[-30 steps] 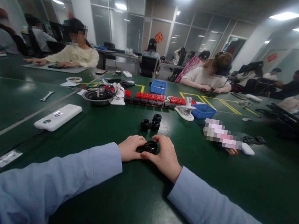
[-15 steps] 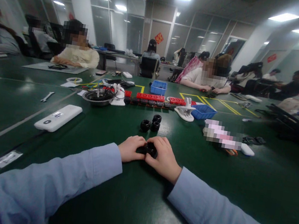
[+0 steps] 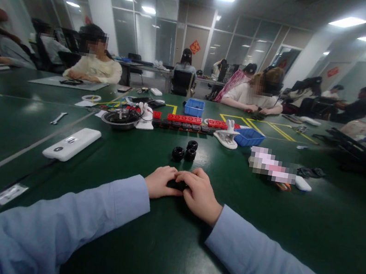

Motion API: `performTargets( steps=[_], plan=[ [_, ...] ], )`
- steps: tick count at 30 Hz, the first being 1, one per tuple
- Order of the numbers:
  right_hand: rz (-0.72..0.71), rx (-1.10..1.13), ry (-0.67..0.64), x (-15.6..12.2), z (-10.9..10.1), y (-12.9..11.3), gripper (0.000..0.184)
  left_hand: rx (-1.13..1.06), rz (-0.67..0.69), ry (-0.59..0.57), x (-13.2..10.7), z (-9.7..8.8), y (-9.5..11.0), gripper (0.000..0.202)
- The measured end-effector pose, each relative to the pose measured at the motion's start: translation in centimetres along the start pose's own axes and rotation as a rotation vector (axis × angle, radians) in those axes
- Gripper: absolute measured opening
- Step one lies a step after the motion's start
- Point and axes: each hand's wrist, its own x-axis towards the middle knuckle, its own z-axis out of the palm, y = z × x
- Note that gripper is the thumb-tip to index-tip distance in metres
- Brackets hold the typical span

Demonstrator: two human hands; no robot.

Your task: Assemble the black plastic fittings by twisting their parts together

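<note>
My left hand and my right hand meet on the green table, both curled round a small black ring-shaped part. Only a dark sliver of the part shows between the fingers. My right fingers lie over its top. A short way beyond my hands stand three more black ring parts in a tight cluster. Both arms wear light blue sleeves.
A white power bank lies to the left, a wrench further left. Behind the rings run red and black blocks, a metal bowl, white clamps and blue bins. Other people sit at the far side.
My right fingers have closed over the black part, which showed plainly between my hands a second ago and is now nearly covered. Both arms have stayed in place.
</note>
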Motion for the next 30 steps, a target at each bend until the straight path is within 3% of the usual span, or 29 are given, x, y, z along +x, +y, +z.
performTargets(
  steps=[20, 25, 30],
  plan=[
    [-0.059, -0.074, 0.001, -0.11, 0.39, 0.29, 0.025, -0.024, -0.03, -0.033, -0.08, -0.47, 0.51, 0.032],
    [-0.107, -0.016, 0.109, -0.45, -0.11, -0.08, 0.039, -0.029, -0.057, -0.019, -0.1, -0.23, 0.22, 0.044],
    [0.038, 0.011, 0.218, -0.49, 0.05, 0.48, 0.031, -0.024, -0.026, -0.01, -0.02, 0.08, -0.25, 0.046]
  ],
)
